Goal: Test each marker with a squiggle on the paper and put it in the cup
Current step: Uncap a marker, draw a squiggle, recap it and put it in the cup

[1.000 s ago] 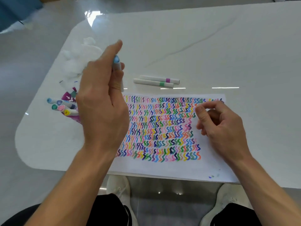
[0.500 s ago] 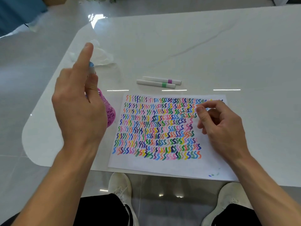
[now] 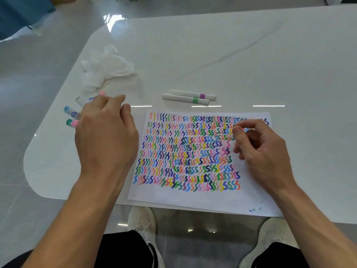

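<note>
Left hand [image 3: 105,132] palm-down over markers [image 3: 70,118] (cup hidden); right hand [image 3: 260,151] curled on paper [image 3: 193,198].

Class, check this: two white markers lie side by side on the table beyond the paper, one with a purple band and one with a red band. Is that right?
Not quite. The head view shows the two markers beyond the paper: one with a purple band, but the other's band is green, not red.

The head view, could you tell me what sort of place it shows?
Probably an indoor room, home or office: a glossy white marble-look table on a shiny tiled floor, set up with paper and markers.
</note>
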A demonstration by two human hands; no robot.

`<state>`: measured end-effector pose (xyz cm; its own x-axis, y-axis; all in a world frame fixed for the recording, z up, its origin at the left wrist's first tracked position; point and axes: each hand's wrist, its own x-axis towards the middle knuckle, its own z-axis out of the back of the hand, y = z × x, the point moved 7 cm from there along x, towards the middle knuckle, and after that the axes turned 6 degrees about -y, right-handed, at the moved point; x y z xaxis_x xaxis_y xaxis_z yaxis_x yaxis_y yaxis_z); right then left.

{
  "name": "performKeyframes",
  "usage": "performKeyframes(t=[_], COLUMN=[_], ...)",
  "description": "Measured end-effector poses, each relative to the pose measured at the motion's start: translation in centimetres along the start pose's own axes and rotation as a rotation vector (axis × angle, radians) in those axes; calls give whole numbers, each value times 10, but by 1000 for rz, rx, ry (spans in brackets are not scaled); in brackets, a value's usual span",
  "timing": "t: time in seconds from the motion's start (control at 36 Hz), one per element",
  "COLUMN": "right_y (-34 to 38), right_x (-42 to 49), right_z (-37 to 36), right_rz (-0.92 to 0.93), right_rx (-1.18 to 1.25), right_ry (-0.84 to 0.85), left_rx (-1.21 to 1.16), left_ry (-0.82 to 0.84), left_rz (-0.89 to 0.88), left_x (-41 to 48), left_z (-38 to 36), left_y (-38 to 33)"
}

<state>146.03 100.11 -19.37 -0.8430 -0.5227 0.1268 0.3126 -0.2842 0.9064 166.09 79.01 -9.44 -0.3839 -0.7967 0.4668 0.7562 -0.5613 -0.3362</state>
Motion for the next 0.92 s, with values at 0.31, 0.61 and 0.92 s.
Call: performKeyframes(t=[0.31,0.61,0.92], right_y=[-1,-8,-20], right_x=[1,6,6], right_z=[5,17,17], right_rz=[12,19,-8], right_rx=[-10,-37,11], right_ry=[-7,-43,-21], left_rx=[-80,-190,-184], left_ry=[-65,194,340], left_rz=[-171,-281,-325], left_x=[-5,-24,-36], left_z=[-1,-42,-93], left_y=[-26,-63,-73])
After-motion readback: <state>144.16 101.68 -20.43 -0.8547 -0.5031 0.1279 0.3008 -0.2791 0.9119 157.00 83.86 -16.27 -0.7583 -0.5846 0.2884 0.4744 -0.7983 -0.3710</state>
